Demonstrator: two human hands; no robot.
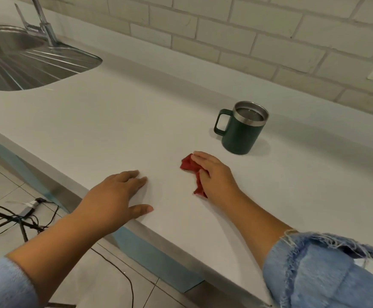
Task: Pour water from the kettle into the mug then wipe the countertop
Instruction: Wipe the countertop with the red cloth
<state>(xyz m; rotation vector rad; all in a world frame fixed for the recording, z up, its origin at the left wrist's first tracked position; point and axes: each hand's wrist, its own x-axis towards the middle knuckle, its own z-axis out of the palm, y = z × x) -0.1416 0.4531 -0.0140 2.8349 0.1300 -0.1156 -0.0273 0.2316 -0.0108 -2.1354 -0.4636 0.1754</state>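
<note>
A dark green mug [240, 131] with a steel rim stands upright on the white countertop [119, 121], handle to the left, with liquid visible inside. Just in front of it, my right hand [215, 175] presses a crumpled red cloth [191, 168] flat against the counter, fingers closed over it. My left hand [116, 197] rests palm down near the counter's front edge, fingers spread, holding nothing. No kettle is in view.
A steel sink with a ribbed drainer [28, 63] and a tap [44, 25] sits at the far left. A white tiled wall [247, 36] runs behind the counter. Black cables [14, 218] lie on the tiled floor below left.
</note>
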